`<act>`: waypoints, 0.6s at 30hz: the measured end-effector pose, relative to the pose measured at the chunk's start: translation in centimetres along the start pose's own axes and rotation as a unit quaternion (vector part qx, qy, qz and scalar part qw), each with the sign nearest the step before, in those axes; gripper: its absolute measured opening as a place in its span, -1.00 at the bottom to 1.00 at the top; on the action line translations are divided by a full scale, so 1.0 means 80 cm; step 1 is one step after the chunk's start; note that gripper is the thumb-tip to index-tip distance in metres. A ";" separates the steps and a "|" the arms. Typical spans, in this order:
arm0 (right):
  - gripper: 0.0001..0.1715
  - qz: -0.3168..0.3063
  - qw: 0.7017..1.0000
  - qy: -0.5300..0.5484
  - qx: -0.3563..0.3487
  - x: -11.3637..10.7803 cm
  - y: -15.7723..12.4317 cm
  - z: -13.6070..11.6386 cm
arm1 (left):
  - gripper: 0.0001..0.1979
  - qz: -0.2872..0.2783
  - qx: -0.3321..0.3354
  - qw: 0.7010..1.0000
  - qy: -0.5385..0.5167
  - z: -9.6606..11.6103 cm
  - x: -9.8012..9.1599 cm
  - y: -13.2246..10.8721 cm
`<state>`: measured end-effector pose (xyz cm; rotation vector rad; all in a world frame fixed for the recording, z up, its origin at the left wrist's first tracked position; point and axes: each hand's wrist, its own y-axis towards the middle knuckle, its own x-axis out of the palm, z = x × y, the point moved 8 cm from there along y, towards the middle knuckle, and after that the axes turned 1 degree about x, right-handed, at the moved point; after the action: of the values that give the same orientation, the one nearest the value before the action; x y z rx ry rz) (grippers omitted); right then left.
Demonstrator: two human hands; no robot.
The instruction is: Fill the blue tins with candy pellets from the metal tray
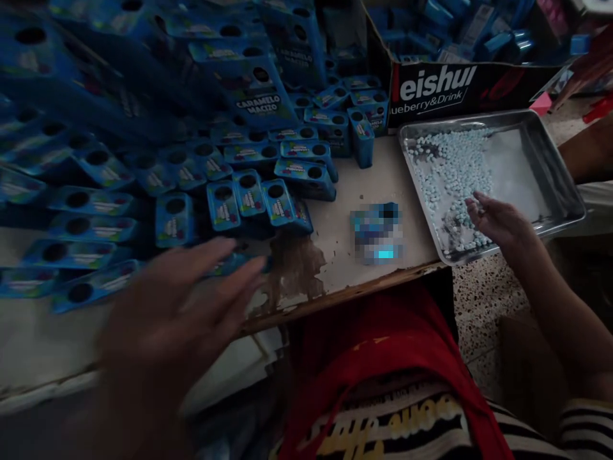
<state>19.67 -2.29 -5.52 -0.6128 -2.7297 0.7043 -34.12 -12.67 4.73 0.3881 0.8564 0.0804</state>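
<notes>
Many blue boxes lie in rows and heaps on the left and far part of the table, each with a round hole on top. Our left hand hovers over the near boxes, close to the near table edge. It is blurred, its fingers are spread wide and it holds nothing that we can see. Our right hand is in the near part of the tray at the right, palm down. Its fingers are loosely bent and not closed, with the tips among the pale candies. Whether some candies lie under the fingers, we cannot tell.

We judge that the work in hand is taking one box with the left hand and some candies with the right. A next move would call for a firm pinch on one single box without pushing its neighbours, and for a small scoop of candies.

Free room is only the bare strip of table between boxes and tray, where one blurred blue thing lies near a brown stain. The near corner of the tray stands over the table edge, so pressing there could tip it. A carton closes the far side behind the tray.
</notes>
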 end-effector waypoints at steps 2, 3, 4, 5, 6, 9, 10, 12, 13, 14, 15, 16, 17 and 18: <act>-0.71 -0.010 1.000 -0.016 0.009 0.012 0.005 -0.010 | -0.59 -0.036 0.108 0.992 0.051 0.017 0.048 0.006; -0.71 -0.014 0.999 -0.028 0.012 0.018 0.006 -0.015 | -0.61 -0.051 0.148 0.986 0.059 0.024 0.070 0.008; -0.72 -0.020 0.999 -0.039 0.015 0.024 0.007 -0.018 | -0.64 -0.060 0.165 0.983 0.052 0.027 0.088 0.010; -0.74 -0.030 0.998 -0.048 0.015 0.032 0.006 -0.020 | -0.66 -0.067 0.168 0.983 0.042 0.029 0.102 0.012; -0.77 -0.042 0.997 -0.057 0.012 0.039 0.003 -0.021 | -0.67 -0.073 0.165 0.983 0.032 0.030 0.114 0.013; -0.86 -0.081 0.993 -0.082 0.008 0.065 -0.015 -0.017 | -0.63 -0.069 0.123 0.990 -0.004 0.025 0.126 0.013; -0.87 -0.098 0.991 -0.094 0.007 0.076 -0.024 -0.015 | -0.61 -0.062 0.101 0.993 -0.020 0.021 0.125 0.013; -0.86 -0.137 0.982 -0.127 -0.007 0.101 -0.044 -0.016 | -0.58 -0.052 0.048 0.996 -0.049 0.010 0.123 0.013; -0.84 -0.158 0.976 -0.145 -0.022 0.115 -0.055 -0.019 | -0.56 -0.048 0.020 0.997 -0.062 0.004 0.123 0.013; -0.83 -0.180 0.969 -0.162 -0.037 0.131 -0.065 -0.022 | -0.54 -0.043 -0.005 0.996 -0.076 -0.001 0.124 0.013; -0.81 -0.203 0.962 -0.175 -0.050 0.147 -0.075 -0.026 | -0.51 -0.039 -0.029 0.995 -0.092 -0.005 0.126 0.013; -0.79 -0.227 0.954 -0.186 -0.059 0.163 -0.085 -0.028 | -0.48 -0.036 -0.050 0.992 -0.110 -0.008 0.130 0.013; -0.76 -0.248 0.947 -0.195 -0.065 0.178 -0.093 -0.030 | -0.46 -0.035 -0.065 0.989 -0.128 -0.010 0.134 0.013; -0.74 -0.268 0.939 -0.205 -0.070 0.191 -0.100 -0.032 | -0.44 -0.036 -0.077 0.986 -0.144 -0.010 0.140 0.013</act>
<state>4.43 -0.62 2.81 0.3001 -3.1253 0.5451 -27.31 -8.95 -3.42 0.2158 0.5741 0.0228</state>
